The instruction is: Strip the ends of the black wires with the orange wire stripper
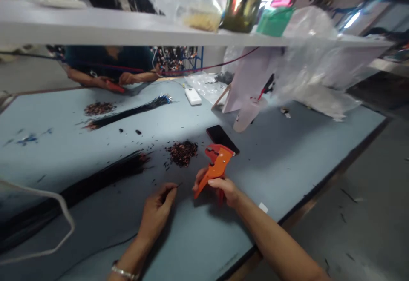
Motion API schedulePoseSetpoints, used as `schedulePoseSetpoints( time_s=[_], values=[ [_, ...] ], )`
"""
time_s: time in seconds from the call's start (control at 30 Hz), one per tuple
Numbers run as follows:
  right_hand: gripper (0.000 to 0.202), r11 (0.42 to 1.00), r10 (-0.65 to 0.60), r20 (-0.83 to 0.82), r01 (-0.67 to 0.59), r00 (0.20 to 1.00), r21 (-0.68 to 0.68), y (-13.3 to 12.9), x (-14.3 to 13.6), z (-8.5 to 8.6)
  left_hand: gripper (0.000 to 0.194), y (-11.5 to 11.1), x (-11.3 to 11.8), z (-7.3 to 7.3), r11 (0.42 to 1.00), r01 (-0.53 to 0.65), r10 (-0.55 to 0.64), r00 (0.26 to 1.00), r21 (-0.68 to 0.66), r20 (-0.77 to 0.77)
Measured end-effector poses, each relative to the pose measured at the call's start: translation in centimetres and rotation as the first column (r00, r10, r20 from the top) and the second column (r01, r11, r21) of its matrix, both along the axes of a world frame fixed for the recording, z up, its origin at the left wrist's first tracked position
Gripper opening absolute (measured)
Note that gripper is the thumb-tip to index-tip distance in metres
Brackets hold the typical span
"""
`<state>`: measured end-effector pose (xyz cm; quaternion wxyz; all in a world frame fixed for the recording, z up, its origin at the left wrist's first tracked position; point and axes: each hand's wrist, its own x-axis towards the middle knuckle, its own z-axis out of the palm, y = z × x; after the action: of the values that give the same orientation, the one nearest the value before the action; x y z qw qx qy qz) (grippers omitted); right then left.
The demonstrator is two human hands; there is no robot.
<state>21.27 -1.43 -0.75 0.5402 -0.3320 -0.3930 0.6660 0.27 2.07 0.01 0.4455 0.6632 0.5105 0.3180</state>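
Orange wire stripper (218, 162) is in the right grip (225, 188), fingers wrapped around the handles, head pointing away from the person. The left grip (159, 208) is just to its left, pinched on a thin black wire (180, 184) with only a bit of the end poking out toward the tool. That's my main worry tbh: with so little sticking out, sloppy aim could nip a fingertip or miss the wire altogether. There's also a trailing length (116, 245) behind the left grip, probably the same wire but the hand hides the join; if it snags on that wrist, the end could get tugged out of the pinch. Just beyond the right grip there's a phone (220, 136), right by the tool's head, so a careless swing could scratch it. And the pile of clippings (182, 153), beyond and left of the right grip, could get scattered across the surface (281, 153) by a stray knuckle, maybe into the bundle of black wires (102, 176) farther left.
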Motion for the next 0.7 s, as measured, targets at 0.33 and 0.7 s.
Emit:
schedulePoseSetpoints(
  time_s=[0.33,0.7],
  values=[
    [0.032,0.952,-0.201,0.482,0.054,0.853,0.303,-0.7,3.1,1.7,0.022,3.0,3.2,0.3,0.979,-0.196,0.179,0.958,0.055,0.225],
    [0.037,0.836,-0.520,0.835,-0.096,0.177,0.541,-0.4,2.2,0.9,0.022,1.5,3.2,-1.5,0.985,-0.076,0.137,0.893,-0.155,0.428]
  ],
)
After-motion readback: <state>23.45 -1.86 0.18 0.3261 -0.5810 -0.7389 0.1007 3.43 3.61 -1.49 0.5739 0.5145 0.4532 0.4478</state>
